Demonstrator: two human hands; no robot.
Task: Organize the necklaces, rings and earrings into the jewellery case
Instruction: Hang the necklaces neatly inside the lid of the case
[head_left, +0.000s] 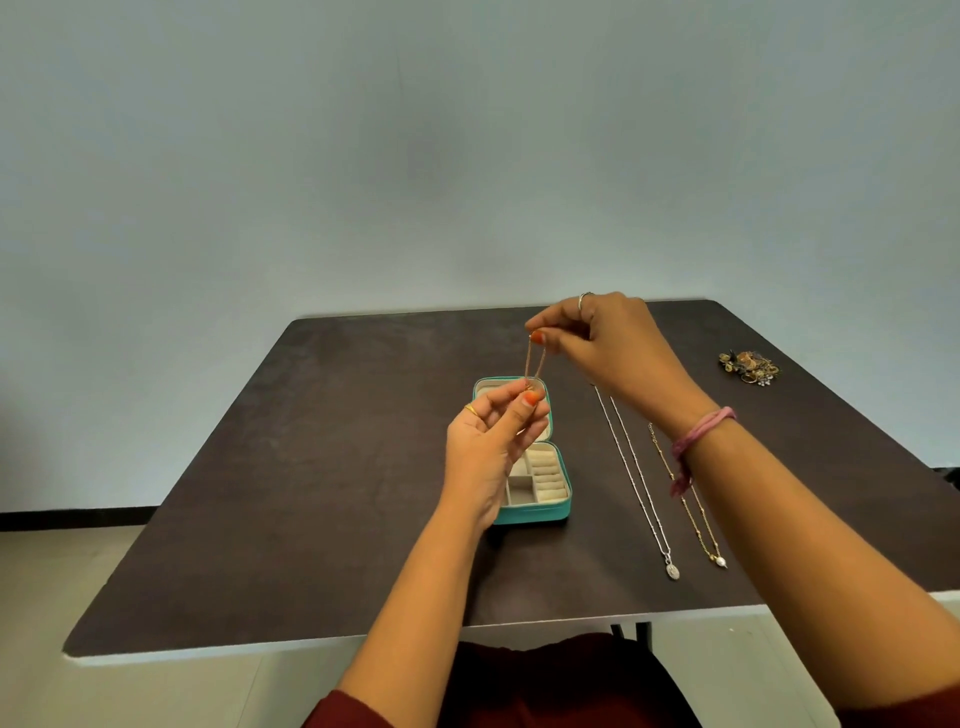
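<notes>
The right hand (597, 343) pinches the top of a thin gold necklace (535, 364) and the left hand (493, 436) pinches its lower end, so the chain hangs doubled above the open jewellery case (530, 512) on the table (311, 467). To do this step well, I think the chain should go down slowly into the lid half, both ends held so it does not tangle. I count three necklaces: this one, a silver necklace (636, 478) and a beaded gold necklace (691, 512) lying right of the case. One heap of rings and earrings (748, 366) lies far right; its pieces are too small to count.
</notes>
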